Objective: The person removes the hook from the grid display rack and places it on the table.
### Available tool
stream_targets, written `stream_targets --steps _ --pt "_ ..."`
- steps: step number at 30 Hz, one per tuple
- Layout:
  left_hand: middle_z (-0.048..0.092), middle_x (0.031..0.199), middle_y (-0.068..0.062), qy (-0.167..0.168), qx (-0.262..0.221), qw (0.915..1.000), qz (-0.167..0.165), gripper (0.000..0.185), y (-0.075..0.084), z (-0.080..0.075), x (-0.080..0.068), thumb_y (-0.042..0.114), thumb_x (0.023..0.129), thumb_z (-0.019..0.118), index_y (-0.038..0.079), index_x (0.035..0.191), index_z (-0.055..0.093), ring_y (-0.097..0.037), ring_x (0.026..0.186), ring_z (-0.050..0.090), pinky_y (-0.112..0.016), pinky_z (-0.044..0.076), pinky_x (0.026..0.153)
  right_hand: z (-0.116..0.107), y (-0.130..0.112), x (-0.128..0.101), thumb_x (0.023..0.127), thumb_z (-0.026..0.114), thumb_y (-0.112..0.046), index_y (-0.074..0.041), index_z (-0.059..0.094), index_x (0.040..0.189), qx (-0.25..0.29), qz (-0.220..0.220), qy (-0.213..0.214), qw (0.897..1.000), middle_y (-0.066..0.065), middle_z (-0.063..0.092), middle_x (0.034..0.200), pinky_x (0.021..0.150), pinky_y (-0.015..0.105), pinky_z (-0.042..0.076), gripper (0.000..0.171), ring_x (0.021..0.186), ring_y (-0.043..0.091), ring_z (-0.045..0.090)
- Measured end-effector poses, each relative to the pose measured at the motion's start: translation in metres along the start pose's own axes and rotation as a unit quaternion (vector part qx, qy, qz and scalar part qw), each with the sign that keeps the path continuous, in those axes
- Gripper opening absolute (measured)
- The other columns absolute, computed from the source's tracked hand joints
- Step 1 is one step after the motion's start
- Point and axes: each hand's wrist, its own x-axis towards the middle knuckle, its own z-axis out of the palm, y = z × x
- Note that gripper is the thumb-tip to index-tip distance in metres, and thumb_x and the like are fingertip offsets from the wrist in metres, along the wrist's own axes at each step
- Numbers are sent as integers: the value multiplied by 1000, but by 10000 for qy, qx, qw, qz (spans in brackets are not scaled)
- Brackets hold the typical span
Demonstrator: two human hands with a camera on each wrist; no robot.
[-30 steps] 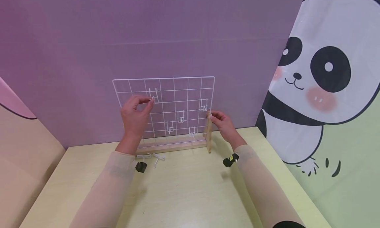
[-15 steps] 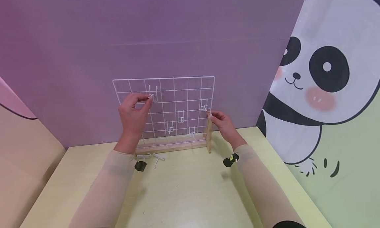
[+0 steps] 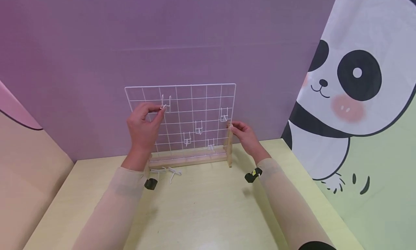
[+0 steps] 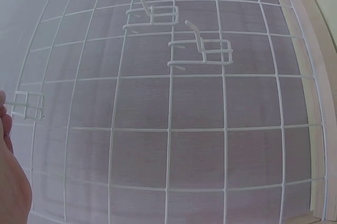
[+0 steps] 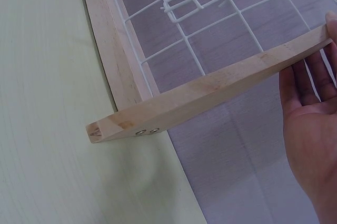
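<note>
My left hand pinches a white wire hook by its prong between thumb and forefinger, in front of the grid's upper left. Its two bent top ends point upward. In the left wrist view the same hook shows at the left edge, overlapping the grid wires. The white wire grid panel stands upright in a pale wooden stand. My right hand grips the top of the stand's right upright, thumb in front and fingers behind. Several matching hooks hang on the grid's middle and right.
Loose white hooks lie on the pale wood table just before the stand's left part. Behind the grid rises a purple wall panel. A panda picture covers the right wall. Each wrist wears a small black camera.
My left hand has shifted slightly left with the hook, which rose a little and then dipped. My right hand keeps its hold on the upright.
</note>
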Motion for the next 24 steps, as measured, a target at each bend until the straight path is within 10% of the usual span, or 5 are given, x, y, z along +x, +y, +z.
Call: stream_targets --steps 24 --pt "80 91 -15 -624 86 9974 359 15 -1 -20 -22 -12 85 89 -1 92 81 -24 85 72 -12 51 89 0 1 2 110 68 -7 9 66 139 91 3 -15 10000 -5 78 117 118 37 49 33 116 13 68"
